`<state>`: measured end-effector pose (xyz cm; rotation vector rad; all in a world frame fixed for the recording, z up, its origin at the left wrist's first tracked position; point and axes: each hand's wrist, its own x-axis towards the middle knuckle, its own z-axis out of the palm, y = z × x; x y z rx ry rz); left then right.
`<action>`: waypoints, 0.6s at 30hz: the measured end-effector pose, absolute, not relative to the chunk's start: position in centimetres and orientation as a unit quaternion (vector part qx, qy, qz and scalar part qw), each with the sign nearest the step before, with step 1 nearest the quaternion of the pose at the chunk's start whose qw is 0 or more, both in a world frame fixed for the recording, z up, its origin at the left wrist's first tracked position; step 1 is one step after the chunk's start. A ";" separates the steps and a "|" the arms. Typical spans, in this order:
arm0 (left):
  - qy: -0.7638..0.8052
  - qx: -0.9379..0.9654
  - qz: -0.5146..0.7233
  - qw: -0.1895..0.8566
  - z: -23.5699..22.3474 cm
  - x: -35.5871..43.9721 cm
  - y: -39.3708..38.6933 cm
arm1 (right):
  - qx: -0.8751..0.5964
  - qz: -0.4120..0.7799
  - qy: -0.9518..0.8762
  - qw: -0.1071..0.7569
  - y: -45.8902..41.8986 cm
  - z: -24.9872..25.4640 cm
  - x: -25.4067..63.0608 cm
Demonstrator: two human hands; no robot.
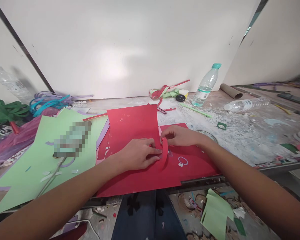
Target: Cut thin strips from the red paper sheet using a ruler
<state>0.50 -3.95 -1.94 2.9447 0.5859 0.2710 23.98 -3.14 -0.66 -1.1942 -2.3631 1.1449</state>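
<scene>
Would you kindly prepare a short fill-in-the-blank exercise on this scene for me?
1. The left hand rests on a paper sheet coloured ____.
2. The hand at the top of the curled red strip is the ____ one.
3. Beside the cardboard tube, a clear bottle lies on its ____.
4. The blurred-out device lies on paper coloured light ____.

Missing words: red; right; side; green.
</scene>
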 end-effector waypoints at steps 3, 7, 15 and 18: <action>0.195 0.975 0.084 0.064 -1.8 0.5 -4.0 | -0.408 0.425 -0.800 0.114 -3.2 -0.3 24.4; 0.197 0.975 0.077 0.074 -1.6 0.6 -4.0 | -0.396 0.477 -0.782 0.072 -3.2 0.2 25.3; 0.214 0.970 0.079 0.087 -1.3 0.7 -4.0 | -0.401 0.481 -0.777 0.067 -3.1 0.4 25.8; 0.219 0.969 0.080 0.085 -1.4 0.7 -4.0 | -0.402 0.485 -0.773 0.071 -3.2 0.4 25.8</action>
